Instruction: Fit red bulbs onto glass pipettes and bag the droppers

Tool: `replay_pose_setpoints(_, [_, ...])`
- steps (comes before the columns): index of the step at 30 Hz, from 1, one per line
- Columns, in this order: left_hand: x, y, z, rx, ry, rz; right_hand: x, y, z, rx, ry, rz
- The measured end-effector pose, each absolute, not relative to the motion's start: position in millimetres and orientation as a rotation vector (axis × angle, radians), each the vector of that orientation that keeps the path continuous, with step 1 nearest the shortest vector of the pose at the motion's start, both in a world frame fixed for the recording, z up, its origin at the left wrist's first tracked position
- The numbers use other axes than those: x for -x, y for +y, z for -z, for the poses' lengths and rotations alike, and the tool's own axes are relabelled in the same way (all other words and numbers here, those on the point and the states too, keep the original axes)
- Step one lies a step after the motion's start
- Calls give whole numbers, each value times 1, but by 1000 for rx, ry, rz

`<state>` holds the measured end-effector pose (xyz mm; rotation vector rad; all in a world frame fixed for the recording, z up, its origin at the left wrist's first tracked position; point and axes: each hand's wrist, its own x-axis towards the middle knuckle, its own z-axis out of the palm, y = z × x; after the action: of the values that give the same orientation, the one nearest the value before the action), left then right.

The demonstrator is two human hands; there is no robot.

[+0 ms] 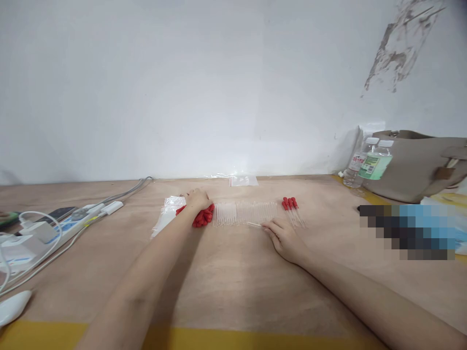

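Note:
My left hand (197, 198) reaches over a pile of red rubber dropper bulbs (203, 217), touching its far side; the fingers curl down and their tips are hidden. A white plastic sheet or bag (168, 209) lies under and left of the pile. Between the fingers of my right hand (280, 236) is a thin clear glass tube (254, 224), pointing left just above the table. Many similar clear tubes (251, 212) lie side by side in a row between my hands. Right of the row rest several assembled droppers (291, 204), red bulbs at the far end.
A power strip (69, 224) with chargers and cables runs along the left, near a white mouse-like object (14, 307). A small clear zip bag (243, 181) lies by the wall. Two bottles (375, 160) and a grey-beige handbag (419, 165) stand at the right.

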<state>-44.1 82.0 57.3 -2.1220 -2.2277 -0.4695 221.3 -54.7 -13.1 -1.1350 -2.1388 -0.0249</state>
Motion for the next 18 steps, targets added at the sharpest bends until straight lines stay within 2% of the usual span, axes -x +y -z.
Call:
replay_pose_setpoints(9, [61, 58, -78, 2164, -2234, 1011, -222, -52, 17, 1103, -2061, -75])
replay_pose_setpoints(11, [59, 43, -72, 2233, -2177, 1285, -222, -51, 19, 1094, -2043, -51])
replay_pose_setpoints(14, [45, 16, -52, 2453, -2047, 2039, -220, -52, 19, 1128, -2049, 28])
replay_pose_setpoints(18, [20, -14, -27, 2863, -1964, 2380, -215, -51, 15, 1189, -2111, 100])
